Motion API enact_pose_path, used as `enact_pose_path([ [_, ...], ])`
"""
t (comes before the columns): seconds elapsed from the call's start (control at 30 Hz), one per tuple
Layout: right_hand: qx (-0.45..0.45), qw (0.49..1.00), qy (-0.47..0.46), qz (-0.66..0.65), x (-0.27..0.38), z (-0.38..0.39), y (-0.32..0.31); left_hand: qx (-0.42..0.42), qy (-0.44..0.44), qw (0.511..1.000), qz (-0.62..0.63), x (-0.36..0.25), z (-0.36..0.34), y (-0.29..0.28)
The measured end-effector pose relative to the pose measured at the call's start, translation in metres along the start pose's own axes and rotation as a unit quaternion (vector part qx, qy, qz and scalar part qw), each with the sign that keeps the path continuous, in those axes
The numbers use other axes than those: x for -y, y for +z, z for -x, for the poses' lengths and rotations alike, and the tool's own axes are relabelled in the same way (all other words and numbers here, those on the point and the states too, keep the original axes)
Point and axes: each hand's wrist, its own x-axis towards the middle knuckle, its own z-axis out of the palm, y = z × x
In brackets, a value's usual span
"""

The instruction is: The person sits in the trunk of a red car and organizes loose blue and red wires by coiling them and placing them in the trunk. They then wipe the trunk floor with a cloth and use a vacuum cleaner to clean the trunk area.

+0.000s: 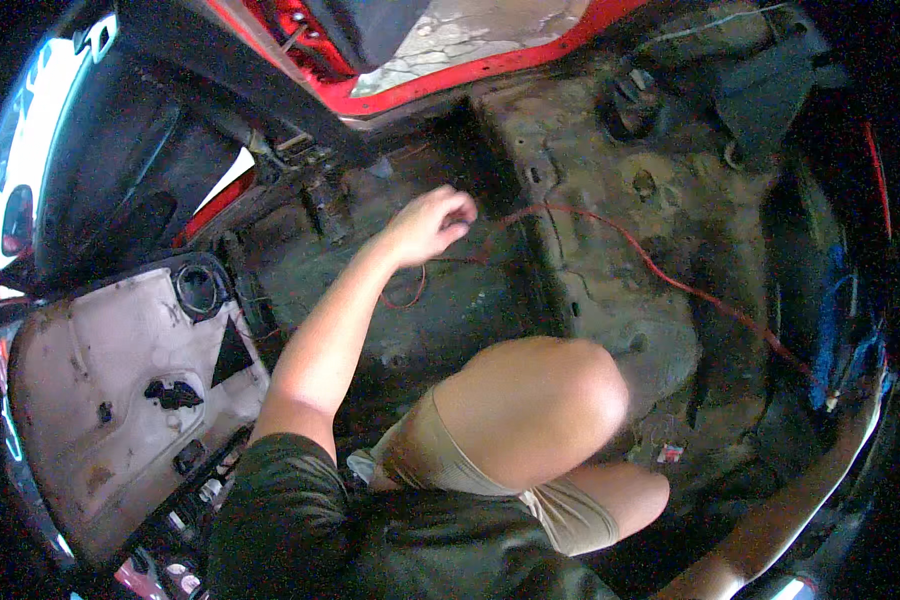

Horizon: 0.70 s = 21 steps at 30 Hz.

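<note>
My left hand [435,226] reaches out over the dark, bare metal floor of a car [475,310]. Its fingers are curled in toward the thumb, and what they hold, if anything, is hidden. A thin red wire [660,272] runs from the right across a raised floor section to beside the fingertips. More of it shows as a small loop [406,303] just under the wrist. Whether the hand touches the wire I cannot tell. My right hand does not show. At the lower right a long brown shape with a bright edge [800,510] may be my arm or bodywork.
A stripped door [80,370] with a round opening stands at the left. Red bodywork [450,95] frames an opening at the top. Blue wires [828,345] hang at the far right. Dark padding [770,90] lies upper right. My bent knees [560,400] cover the lower middle.
</note>
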Motion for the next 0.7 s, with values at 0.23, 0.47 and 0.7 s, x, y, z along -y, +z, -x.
enact_pose_path([
  [0.23,0.073,0.997,0.015,0.018,-0.025,0.01,0.063,0.06,-0.393,0.893,-0.208,0.113,0.19,0.133],
  [0.47,0.118,0.99,0.051,0.058,-0.008,0.033,0.104,-0.059,-0.369,0.881,-0.291,0.13,0.141,0.149],
  [0.7,0.21,0.975,0.043,0.056,0.039,0.03,0.1,0.153,-0.336,0.865,-0.339,0.171,0.104,0.156],
])
